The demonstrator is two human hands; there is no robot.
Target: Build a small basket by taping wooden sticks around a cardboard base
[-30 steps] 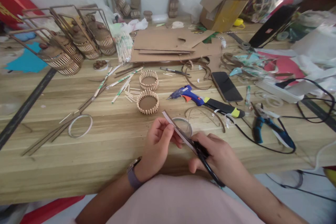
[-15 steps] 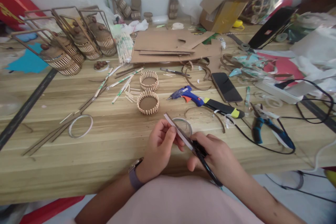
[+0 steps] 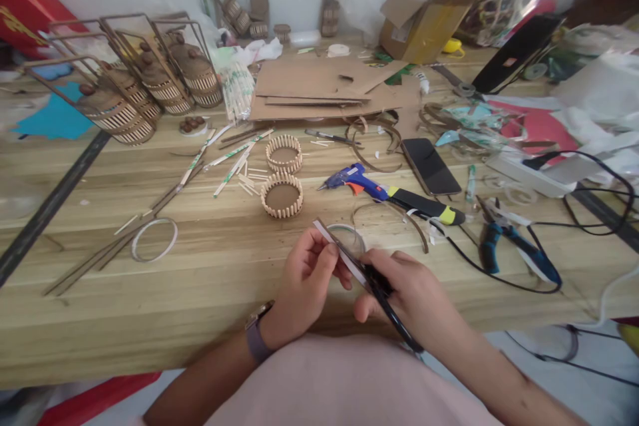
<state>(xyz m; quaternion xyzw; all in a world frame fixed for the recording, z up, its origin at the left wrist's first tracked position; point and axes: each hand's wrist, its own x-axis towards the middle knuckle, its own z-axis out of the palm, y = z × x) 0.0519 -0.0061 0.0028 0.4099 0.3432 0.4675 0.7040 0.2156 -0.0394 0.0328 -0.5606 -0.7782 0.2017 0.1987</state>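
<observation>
Between the thumb and fingers of my left hand [image 3: 305,276] is a narrow strip [image 3: 323,231], pale on its face and brown along the edge. My right hand [image 3: 417,293] is closed around black-handled scissors [image 3: 398,323], whose blades lie along the strip and are partly hidden by it and my fingers. Just behind the strip a pale ring [image 3: 360,234] lies on the table. Farther off stand two small round trays edged with short sticks, the nearer tray [image 3: 282,213] and the farther tray [image 3: 284,168]. To their right rests a blue glue gun [image 3: 344,176].
Pliers [image 3: 492,249] and a black cable [image 3: 464,255] lie to the right, beyond them a phone [image 3: 432,166]. Cut sticks [image 3: 247,184], brown strips [image 3: 117,245] and another pale ring [image 3: 174,239] are spread leftward. Finished stick-sided baskets [image 3: 200,83] stand back left; cardboard sheets [image 3: 299,80] lie behind.
The strip's free end has dipped very slightly. Both hands keep nearly the same place and grip, and the things on the table have not moved.
</observation>
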